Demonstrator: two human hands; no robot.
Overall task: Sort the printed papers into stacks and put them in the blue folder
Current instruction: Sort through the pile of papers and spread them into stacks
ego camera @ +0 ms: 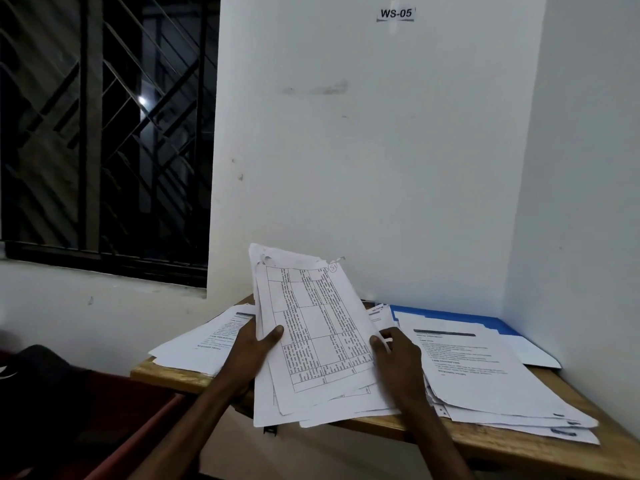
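Head view: left hand (258, 344) grasps left edge of tilted paper sheaf (311, 327), thumb on top sheet with printed table. Right hand (394, 355) grasps sheaf's right edge. Sheaf's lower end rests on loose sheets at desk (485, 441) front edge. Blue folder (450, 315) lies at far right corner, under right paper stack (485, 368). More sheets (204, 341) overhang left edge.

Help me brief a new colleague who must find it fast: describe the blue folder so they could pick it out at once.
Under the WS-05 label, a wooden table fills the wall corner. At its far right the blue folder lies flat beneath a paper stack, against the wall. Among the white sheets it alone has colour, showing as a blue strip along the back.
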